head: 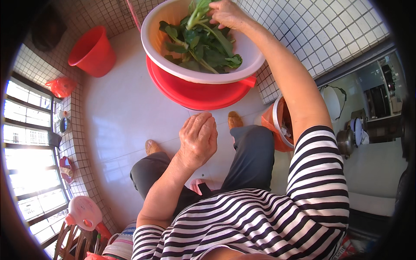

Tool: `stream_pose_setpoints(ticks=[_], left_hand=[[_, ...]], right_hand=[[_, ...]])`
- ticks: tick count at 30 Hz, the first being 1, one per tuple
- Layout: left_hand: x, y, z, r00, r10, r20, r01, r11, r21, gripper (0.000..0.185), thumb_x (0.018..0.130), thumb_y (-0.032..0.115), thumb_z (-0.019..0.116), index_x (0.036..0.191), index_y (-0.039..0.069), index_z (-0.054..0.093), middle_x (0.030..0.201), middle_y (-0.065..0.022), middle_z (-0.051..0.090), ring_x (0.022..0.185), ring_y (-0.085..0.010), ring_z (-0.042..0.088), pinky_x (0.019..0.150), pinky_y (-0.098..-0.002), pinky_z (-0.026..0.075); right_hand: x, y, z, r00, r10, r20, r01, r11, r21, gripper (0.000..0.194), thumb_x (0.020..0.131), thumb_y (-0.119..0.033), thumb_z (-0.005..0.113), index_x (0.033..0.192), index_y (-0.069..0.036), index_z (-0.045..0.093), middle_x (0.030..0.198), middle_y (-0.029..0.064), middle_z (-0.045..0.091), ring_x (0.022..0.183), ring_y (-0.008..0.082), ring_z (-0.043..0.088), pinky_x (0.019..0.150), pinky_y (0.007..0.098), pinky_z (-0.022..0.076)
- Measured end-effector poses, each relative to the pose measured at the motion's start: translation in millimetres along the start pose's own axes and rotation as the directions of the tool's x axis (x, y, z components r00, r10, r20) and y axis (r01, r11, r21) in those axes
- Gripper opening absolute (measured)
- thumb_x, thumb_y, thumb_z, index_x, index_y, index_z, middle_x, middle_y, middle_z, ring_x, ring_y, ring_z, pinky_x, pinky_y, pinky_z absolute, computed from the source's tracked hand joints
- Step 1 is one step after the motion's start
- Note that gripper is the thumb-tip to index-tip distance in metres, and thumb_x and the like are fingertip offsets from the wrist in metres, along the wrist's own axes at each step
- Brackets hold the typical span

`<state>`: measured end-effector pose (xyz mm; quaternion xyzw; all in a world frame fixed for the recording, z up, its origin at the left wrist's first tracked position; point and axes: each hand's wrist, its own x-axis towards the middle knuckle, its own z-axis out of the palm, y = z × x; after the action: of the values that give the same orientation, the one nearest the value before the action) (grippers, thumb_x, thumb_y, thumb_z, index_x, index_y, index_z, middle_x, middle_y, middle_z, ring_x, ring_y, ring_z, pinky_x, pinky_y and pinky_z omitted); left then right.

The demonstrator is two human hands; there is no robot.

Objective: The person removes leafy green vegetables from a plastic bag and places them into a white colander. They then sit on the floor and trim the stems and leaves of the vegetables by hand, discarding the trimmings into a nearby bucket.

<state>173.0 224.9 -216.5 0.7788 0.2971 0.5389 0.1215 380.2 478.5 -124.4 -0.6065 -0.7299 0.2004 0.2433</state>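
Note:
My right hand (227, 14) reaches over a large white plastic basin (203, 78) at the top of the view. Its fingers are curled at a pale green leafy vegetable stalk (196, 16), which leans up from the basin. Beneath lies a loose heap of dark leafy greens (198, 48). My left hand (200, 139) hangs over the floor between my knees, back upward, its fingers curled in. Its palm is hidden, and nothing shows in it. A red plastic basin (201, 97) stands under the white one, its near rim jutting out.
A bin with an orange-red liner (276, 125) stands beside my right knee. At far left is a red bucket (94, 53) by the tiled wall. A red plastic bag (63, 86) rests on the window ledge. A pink jug (84, 213) sits at lower left.

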Motion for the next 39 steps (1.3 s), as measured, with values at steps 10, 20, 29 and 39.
stream_pose_setpoints(ticks=[10, 20, 29, 39], left_hand=[[4, 4, -5, 0.997, -0.043, -0.071, 0.040, 0.999, -0.037, 0.020, 0.072, -0.011, 0.064, 0.091, -0.006, 0.061, 0.089, -0.0187, 0.064, 0.073, -0.0325, 0.064, 0.063, -0.0338, 0.053], [12, 6, -19, 0.836, -0.342, -0.429, 0.214, 0.923, -0.319, 0.034, 0.085, 0.000, 0.066, 0.117, -0.005, 0.055, 0.107, -0.0176, 0.063, 0.087, -0.0229, 0.064, 0.070, -0.0300, 0.052], [-12, 1, -38, 0.829, -0.539, -0.147, 0.454, 0.804, -0.384, 0.019, 0.093, 0.005, 0.056, 0.109, -0.004, 0.061, 0.087, -0.0062, 0.064, 0.068, -0.0089, 0.058, 0.066, -0.0223, 0.050], [-30, -1, -41, 0.754, -0.633, 0.175, 0.655, 0.745, -0.125, 0.013, 0.087, 0.010, 0.056, 0.089, -0.002, 0.061, 0.069, -0.0032, 0.059, 0.061, -0.0074, 0.053, 0.055, -0.0231, 0.044]], right_hand=[[-74, -42, -17, 0.958, -0.144, -0.248, 0.122, 0.987, -0.103, 0.023, 0.081, -0.014, 0.065, 0.099, 0.000, 0.068, 0.076, 0.0072, 0.068, 0.064, 0.0120, 0.065, 0.055, 0.0242, 0.0515], [-224, -135, 76, 0.972, 0.051, -0.228, 0.172, 0.508, 0.844, 0.017, 0.091, -0.011, 0.061, 0.100, 0.003, 0.061, 0.082, 0.0076, 0.067, 0.072, 0.0113, 0.066, 0.050, 0.0203, 0.0485], [-249, -91, 82, 0.934, 0.353, 0.047, -0.227, 0.487, 0.843, 0.013, 0.087, -0.007, 0.054, 0.086, 0.001, 0.064, 0.064, 0.0035, 0.059, 0.047, 0.0047, 0.047, 0.041, 0.0194, 0.0347], [-261, -81, 95, 0.941, -0.266, -0.210, 0.335, 0.819, 0.466, 0.021, 0.085, -0.006, 0.064, 0.104, 0.003, 0.064, 0.083, 0.0029, 0.063, 0.074, 0.0084, 0.058, 0.067, 0.0215, 0.0476]])
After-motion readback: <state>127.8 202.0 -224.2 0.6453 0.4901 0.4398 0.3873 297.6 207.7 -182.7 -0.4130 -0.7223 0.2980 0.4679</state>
